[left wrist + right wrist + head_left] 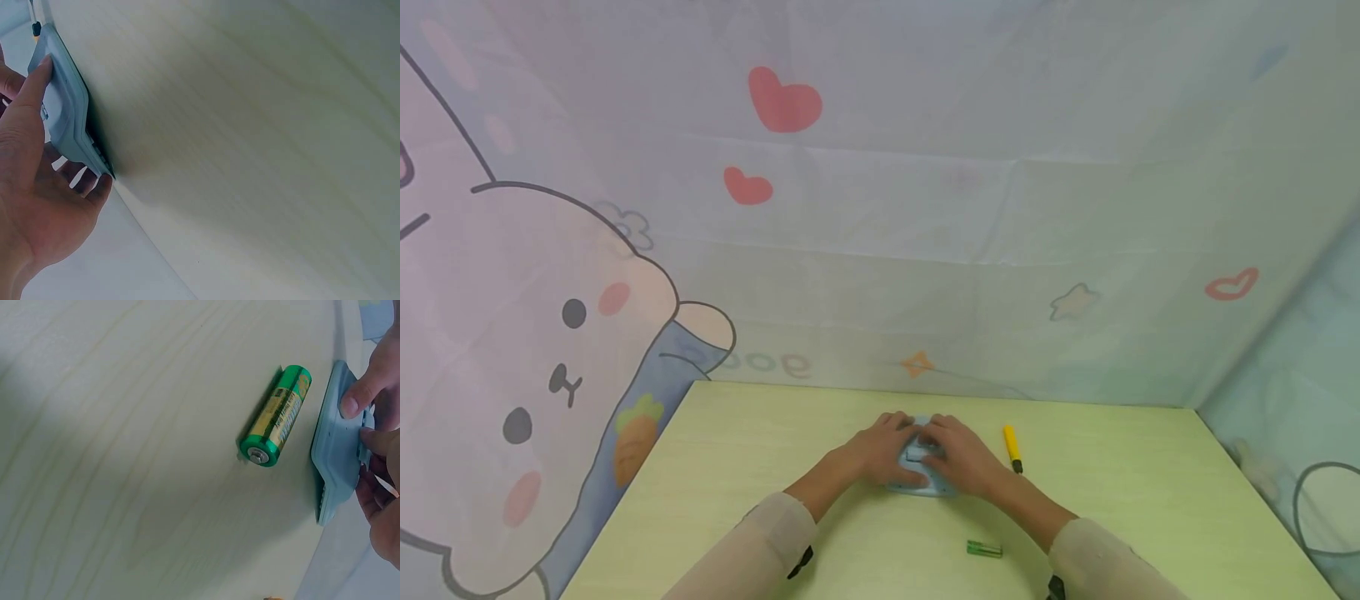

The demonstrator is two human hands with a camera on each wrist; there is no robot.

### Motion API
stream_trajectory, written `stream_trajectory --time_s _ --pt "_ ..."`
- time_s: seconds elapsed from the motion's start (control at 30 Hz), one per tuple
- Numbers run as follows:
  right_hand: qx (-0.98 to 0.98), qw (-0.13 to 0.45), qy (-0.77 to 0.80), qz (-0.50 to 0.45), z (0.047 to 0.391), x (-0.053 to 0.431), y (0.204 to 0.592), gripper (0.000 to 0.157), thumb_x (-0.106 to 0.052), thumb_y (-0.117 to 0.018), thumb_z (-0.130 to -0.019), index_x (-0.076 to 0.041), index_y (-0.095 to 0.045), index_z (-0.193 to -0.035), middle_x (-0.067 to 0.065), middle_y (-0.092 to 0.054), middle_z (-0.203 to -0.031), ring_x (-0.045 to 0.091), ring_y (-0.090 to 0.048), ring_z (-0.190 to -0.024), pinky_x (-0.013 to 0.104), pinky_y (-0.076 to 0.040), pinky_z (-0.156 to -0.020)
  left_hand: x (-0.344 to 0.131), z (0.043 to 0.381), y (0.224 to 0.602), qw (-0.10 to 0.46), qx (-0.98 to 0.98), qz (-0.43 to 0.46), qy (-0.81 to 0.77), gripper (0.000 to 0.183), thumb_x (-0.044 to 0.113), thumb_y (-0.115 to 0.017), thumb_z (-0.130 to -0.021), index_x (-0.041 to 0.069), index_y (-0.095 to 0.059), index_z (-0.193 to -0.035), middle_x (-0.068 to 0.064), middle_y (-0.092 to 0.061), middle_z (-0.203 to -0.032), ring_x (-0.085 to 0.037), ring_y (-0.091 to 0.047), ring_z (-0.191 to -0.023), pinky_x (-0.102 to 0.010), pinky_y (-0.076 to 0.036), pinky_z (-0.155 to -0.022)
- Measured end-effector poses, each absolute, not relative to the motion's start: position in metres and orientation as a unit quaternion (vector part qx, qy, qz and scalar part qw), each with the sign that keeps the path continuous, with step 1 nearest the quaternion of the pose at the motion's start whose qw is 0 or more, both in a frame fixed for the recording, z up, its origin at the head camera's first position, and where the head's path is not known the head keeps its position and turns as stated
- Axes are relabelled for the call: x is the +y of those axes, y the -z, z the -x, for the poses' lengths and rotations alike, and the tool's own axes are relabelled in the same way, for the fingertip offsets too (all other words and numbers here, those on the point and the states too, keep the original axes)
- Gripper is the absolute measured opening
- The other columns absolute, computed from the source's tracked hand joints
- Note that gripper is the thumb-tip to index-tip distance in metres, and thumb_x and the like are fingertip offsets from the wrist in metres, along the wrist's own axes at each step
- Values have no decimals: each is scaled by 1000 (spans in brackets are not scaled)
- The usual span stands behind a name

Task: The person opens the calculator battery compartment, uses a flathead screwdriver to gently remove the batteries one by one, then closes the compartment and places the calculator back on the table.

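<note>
A light blue plastic device (934, 485) with sloped edges and a recess in its upper face lies on the table. My left hand (886, 452) grips its left side, thumb on the upper face and fingertips at the far edge. My right hand (966, 457) holds it from the right. In the right wrist view, the right thumb presses a small raised light blue piece (364, 454) on the device, with the fingers behind it. Nearer the front lies a green and gold AA battery (275, 419), apart from both hands. Fingers partly hide the recess.
A yellow stick-shaped item (1011, 443) with a black end lies on the table just beyond my right wrist. The pale wooden table (737, 467) ends at a printed cloth backdrop (880, 208) at the back.
</note>
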State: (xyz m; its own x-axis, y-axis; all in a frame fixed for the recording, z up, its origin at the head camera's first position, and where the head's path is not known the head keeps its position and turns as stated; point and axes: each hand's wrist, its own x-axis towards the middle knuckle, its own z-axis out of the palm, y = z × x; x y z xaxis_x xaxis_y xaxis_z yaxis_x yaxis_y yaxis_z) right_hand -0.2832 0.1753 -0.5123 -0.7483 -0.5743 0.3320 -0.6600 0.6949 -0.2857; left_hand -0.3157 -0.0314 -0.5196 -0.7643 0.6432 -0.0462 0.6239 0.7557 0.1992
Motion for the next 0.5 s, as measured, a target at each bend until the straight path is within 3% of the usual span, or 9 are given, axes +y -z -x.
stream_trajectory --time_s 0.5 --pt "-913 114 -227 -319 283 174 519 17 -18 -73 -92 -15 -69 -107 -6 -60 -99 13 -53 -94 33 -48 -82 -30 314 517 50 935 -343 -82 89 74 -57 -84 22 -38 -153 -2 -33 -153 -23 -35 -137 -42 -47 -97"
